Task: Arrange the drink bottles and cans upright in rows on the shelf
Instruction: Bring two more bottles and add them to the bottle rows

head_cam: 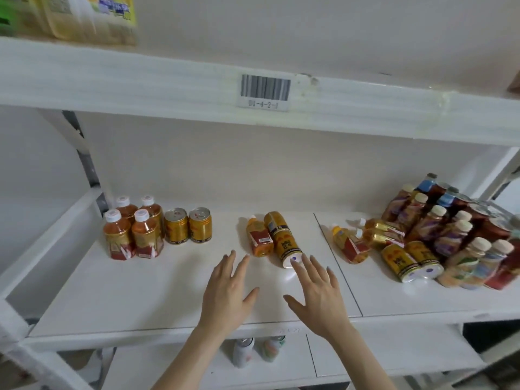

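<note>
- The left hand (228,294) was open, fingers straight and spread, holding nothing. Its fingertips were just short of a lying bottle (259,237).
- The right hand (318,294) was likewise open and empty, fingertips at the base of a lying can (282,239). Contact could not be confirmed.
- Bottle and can lay side by side mid-shelf, touching, apart from either group. Judged the next items to be stood up, one per hand.
- Left rear: four bottles (132,229) stood upright in two rows, with two upright cans (187,225) just beside them. Judged the finished portion, packed close to leave room.
- Right: a pile (439,235) of bottles and cans lay or leaned unsorted. Most of the task was judged outstanding.
- The shelf (140,291) was white and glossy, with a panel seam right of centre. A barcode label (265,91) sat on the edge above, and the wall behind was pale.
</note>
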Action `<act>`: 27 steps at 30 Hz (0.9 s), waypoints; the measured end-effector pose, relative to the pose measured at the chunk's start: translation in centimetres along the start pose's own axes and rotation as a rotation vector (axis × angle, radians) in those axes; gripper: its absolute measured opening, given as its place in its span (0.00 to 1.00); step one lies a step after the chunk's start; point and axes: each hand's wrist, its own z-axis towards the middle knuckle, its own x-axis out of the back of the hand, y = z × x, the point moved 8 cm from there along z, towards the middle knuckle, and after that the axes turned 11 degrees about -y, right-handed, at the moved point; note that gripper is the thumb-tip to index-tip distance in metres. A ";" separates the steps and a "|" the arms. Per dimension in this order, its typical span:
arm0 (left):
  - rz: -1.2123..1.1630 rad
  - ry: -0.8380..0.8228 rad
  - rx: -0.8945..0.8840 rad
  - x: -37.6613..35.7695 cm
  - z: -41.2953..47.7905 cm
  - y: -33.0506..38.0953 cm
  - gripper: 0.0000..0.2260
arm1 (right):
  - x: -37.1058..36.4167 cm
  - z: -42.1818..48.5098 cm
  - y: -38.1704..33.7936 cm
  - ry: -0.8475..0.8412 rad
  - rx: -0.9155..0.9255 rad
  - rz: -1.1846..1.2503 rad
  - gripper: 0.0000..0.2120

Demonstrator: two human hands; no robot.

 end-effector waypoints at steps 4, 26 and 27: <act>0.071 -0.035 -0.064 -1.8 1.3 2.1 0.31 | -0.2 -0.5 3.7 -0.018 -0.058 0.009 0.34; -0.028 0.070 0.243 -5.8 13.8 3.6 0.33 | -0.4 9.1 22.2 -0.118 -0.109 0.156 0.32; -0.032 0.061 0.269 -5.9 14.3 2.9 0.33 | -1.0 9.5 22.5 -0.137 -0.112 0.168 0.32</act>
